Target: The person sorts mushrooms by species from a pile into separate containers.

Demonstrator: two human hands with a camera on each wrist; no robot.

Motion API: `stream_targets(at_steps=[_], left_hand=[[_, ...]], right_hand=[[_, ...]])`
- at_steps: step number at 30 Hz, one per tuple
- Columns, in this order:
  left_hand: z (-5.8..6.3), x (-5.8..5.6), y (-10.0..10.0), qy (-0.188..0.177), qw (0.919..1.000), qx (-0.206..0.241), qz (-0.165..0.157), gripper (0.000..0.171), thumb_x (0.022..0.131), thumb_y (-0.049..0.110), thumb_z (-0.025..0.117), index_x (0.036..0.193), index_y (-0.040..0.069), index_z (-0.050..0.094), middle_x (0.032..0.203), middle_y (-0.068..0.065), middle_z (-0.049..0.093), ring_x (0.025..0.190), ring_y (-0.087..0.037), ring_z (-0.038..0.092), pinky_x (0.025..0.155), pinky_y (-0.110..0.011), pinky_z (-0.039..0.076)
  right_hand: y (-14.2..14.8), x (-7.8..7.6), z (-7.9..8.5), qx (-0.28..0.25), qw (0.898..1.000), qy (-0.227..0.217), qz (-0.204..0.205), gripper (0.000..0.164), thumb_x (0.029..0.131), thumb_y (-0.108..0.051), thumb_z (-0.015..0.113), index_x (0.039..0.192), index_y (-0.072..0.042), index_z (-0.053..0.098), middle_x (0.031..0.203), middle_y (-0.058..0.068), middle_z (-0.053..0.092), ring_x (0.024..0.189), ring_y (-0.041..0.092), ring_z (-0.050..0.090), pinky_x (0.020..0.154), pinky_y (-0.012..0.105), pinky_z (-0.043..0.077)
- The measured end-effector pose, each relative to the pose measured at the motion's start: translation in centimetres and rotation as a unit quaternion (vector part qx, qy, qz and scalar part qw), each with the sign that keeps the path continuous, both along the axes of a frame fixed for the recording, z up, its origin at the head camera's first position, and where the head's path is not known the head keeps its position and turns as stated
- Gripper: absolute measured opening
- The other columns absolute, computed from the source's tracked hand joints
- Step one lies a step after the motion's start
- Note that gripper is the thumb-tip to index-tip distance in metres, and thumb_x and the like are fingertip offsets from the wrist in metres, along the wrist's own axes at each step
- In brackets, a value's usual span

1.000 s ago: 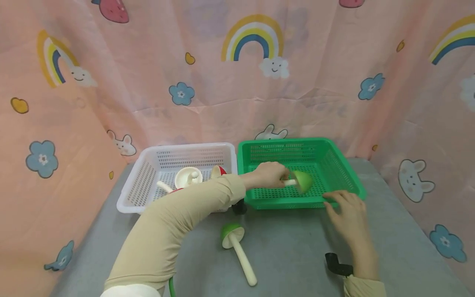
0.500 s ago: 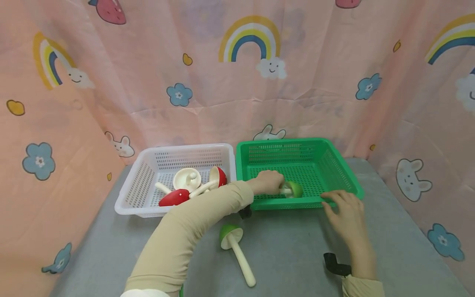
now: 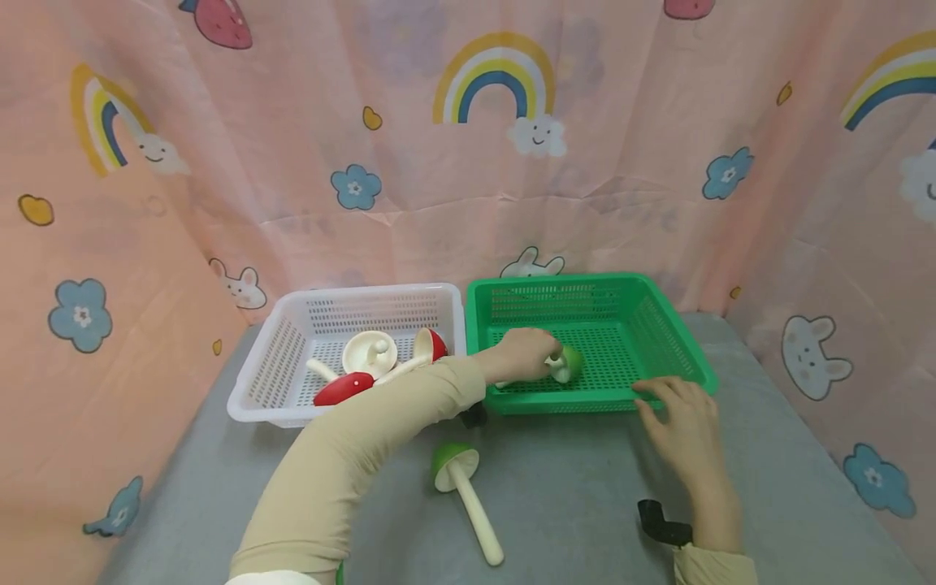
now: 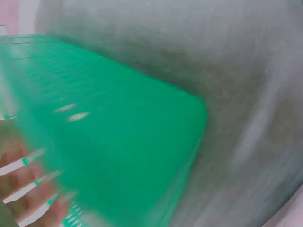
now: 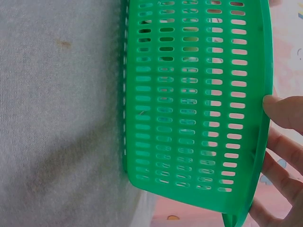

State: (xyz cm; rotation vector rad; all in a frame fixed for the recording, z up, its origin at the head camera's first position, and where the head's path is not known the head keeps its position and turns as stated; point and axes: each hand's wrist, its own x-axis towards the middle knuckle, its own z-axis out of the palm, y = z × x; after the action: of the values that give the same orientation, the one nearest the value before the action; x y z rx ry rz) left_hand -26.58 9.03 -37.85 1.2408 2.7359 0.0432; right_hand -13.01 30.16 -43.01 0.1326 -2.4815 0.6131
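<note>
My left hand (image 3: pixel 522 354) is inside the green basket (image 3: pixel 563 404), its fingers holding a toy mushroom (image 3: pixel 574 364) with a green cap. The cap points right, and the hand covers most of the pale stem. In the left wrist view the fingers (image 4: pixel 28 189) are blurred behind the basket wall (image 4: pixel 132 142). My right hand (image 3: pixel 683 422) grips the basket's front right rim. Its thumb (image 5: pixel 284 111) touches the rim in the right wrist view, with the fingers behind the edge. Another green-capped mushroom (image 3: pixel 471 504) lies on the grey table in front.
A white basket (image 3: pixel 252 394) on the left holds several mushrooms, among them one with a red cap (image 3: pixel 344 388). The left sleeve (image 3: pixel 351 447) crosses its front rim. Behind the table (image 3: pixel 570 496) hangs a pink patterned curtain (image 3: pixel 621 219).
My left hand has lowered the green-capped mushroom into the green basket, then shifted slightly left with it. The right hand has stayed at the rim.
</note>
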Motion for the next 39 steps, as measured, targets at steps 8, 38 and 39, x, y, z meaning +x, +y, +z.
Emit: stream_targets(at_steps=[8,38,39], left_hand=[[2.5,2.3,-2.8,0.079,0.9952,0.027,-0.052,0.024,0.095,0.021,0.057,0.118,0.021,0.066,0.114,0.002,0.064,0.102,-0.013,0.062,0.061,-0.020,0.051],[-4.6,15.1,-11.7,0.252,0.9464,0.056,-0.195,0.016,0.088,0.034,0.066,0.103,0.029,0.066,0.098,0.013,0.063,0.089,-0.006,0.056,0.077,-0.022,0.048],[-4.8,15.2,-11.9,0.254,0.9460,0.050,-0.195,0.017,0.087,0.034,0.067,0.103,0.029,0.066,0.098,0.014,0.063,0.090,-0.006,0.056,0.080,-0.023,0.049]], right_hand=[[0.0,-0.2,0.0,-0.007,1.000,-0.005,0.004,0.023,0.080,-0.001,0.073,0.101,-0.009,0.069,0.103,0.017,0.065,0.102,0.039,0.052,0.092,0.065,0.031],[0.2,-0.3,-0.2,-0.017,1.000,-0.020,0.011,0.022,0.082,-0.002,0.070,0.103,-0.009,0.068,0.106,0.019,0.063,0.104,0.041,0.049,0.090,0.066,0.030],[0.2,-0.3,-0.1,-0.017,1.000,-0.021,0.012,0.022,0.082,-0.002,0.070,0.104,-0.009,0.068,0.106,0.019,0.063,0.104,0.041,0.049,0.090,0.066,0.030]])
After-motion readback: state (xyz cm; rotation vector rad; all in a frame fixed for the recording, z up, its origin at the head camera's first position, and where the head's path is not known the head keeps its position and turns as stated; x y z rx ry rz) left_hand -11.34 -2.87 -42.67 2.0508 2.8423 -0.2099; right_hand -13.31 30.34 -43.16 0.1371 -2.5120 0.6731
